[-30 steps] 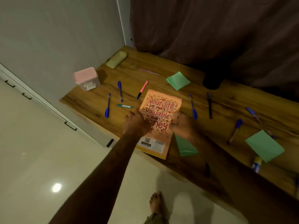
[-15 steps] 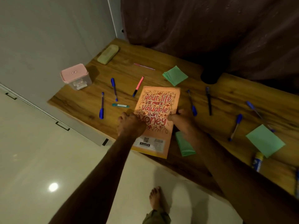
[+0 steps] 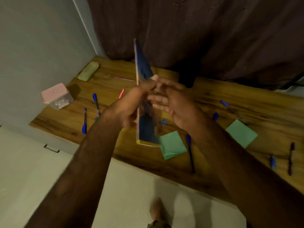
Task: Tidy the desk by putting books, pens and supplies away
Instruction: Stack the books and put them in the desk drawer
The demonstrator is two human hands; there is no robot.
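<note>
- Far left, at 9 o'clock from the book (image 3: 143, 66), a pink-lidded box (image 3: 56, 96) stands against the wall. It looks a likely home for small supplies, but its contents are too blurred to name.
- At 10 o'clock a green case (image 3: 88, 73) lies in the far corner of the table (image 3: 205, 96), clear of the hands.
- Two blue pens (image 3: 84, 120) and a pink pen (image 3: 121, 93) lie loose between box and hands, not yet put away.
- The left hand (image 3: 130, 106) has its grip closed round the book's left edge. I judge it takes the weight.
- The book is off the table, upright and edge-on to the camera, with its blue cover facing 3 o'clock. It is probably held this way for carrying or for standing it somewhere.
- The right hand (image 3: 176, 106) has a wide grip, with fingers straight along the blue cover. It seems to steady the book more than hold it, though blur hides the exact contact.
- At 5 o'clock green notes (image 3: 172, 146) lie by the near edge, with a dark pen (image 3: 190, 152) just beside them.
- At 4 o'clock lie more notes (image 3: 241, 133), with further pens (image 3: 290, 160) beyond. Much of the tidying is not yet done.
</note>
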